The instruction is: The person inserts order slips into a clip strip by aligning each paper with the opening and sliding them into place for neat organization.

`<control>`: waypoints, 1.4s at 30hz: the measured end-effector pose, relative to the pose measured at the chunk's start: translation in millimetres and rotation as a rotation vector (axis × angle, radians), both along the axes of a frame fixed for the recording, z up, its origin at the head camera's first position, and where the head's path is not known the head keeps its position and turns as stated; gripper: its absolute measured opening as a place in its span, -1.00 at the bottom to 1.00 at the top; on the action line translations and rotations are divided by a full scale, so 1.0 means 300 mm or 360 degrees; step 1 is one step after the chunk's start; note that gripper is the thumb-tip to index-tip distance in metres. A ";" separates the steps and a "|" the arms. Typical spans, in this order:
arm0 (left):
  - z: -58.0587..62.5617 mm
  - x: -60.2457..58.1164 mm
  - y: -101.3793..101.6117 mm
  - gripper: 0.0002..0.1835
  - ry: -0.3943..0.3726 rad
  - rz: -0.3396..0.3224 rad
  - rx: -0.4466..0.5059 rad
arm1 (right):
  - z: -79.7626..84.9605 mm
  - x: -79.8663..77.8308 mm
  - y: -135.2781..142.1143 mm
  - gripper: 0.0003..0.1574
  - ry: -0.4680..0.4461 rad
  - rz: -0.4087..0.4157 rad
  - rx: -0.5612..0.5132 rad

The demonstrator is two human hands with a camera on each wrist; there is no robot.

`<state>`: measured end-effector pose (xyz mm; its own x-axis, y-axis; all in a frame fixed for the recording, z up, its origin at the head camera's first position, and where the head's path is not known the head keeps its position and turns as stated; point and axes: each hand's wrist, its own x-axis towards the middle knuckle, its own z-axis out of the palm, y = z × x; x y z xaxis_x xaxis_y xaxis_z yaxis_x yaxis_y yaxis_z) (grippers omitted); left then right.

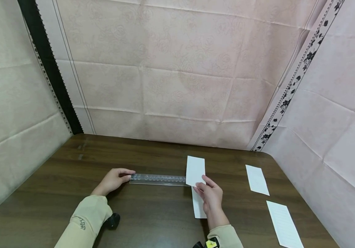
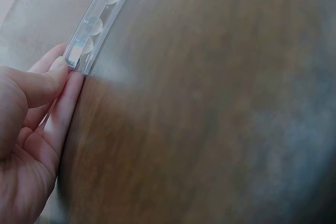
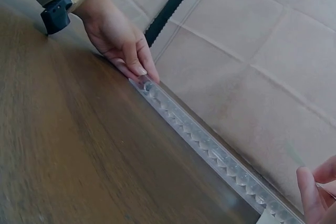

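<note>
My left hand [image 1: 113,179] pinches the left end of a long clear plastic strip [image 1: 159,178] between thumb and fingers. A row of clear round shapes runs along the strip [image 3: 210,153]; whether they are loose or moulded I cannot tell. My right hand [image 1: 211,198] pinches the lower right corner of a white paper card [image 1: 195,168], which covers the strip's right end in the head view. Below it, a second white card [image 1: 198,208] lies partly behind the right hand. In the right wrist view the held card shows nearly edge-on beside my right fingers [image 3: 308,195].
On the table's right side lie two more white paper pieces, a shorter one [image 1: 257,179] farther back and a longer one [image 1: 284,224] nearer, with faint lines. Pale patterned cloth [image 1: 180,69] hangs behind and at both sides of the brown wooden table [image 1: 146,210].
</note>
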<state>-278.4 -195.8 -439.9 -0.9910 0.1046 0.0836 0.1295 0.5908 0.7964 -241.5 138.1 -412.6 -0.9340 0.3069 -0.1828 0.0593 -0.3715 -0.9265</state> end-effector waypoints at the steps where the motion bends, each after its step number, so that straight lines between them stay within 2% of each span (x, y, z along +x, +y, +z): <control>1: 0.000 0.000 -0.001 -0.76 0.0001 -0.0003 -0.0003 | 0.001 0.001 -0.003 -0.40 0.0002 0.0004 -0.0005; 10: -0.002 -0.001 -0.005 -0.75 0.0015 -0.0010 0.0002 | 0.001 0.008 -0.022 -0.46 0.0067 -0.0016 -0.0059; 21: -0.001 -0.002 -0.006 -0.76 -0.0016 0.0011 0.0009 | -0.002 0.022 -0.064 -0.50 0.0075 -0.0012 -0.0026; 38: 0.003 0.004 0.000 -0.76 -0.0001 0.0010 0.0014 | -0.023 0.042 -0.144 -0.51 0.0163 -0.0008 -0.0033; 42: 0.000 0.003 -0.001 -0.75 0.0013 0.0005 0.0010 | -0.022 0.054 -0.154 -0.53 0.0137 -0.0001 -0.0008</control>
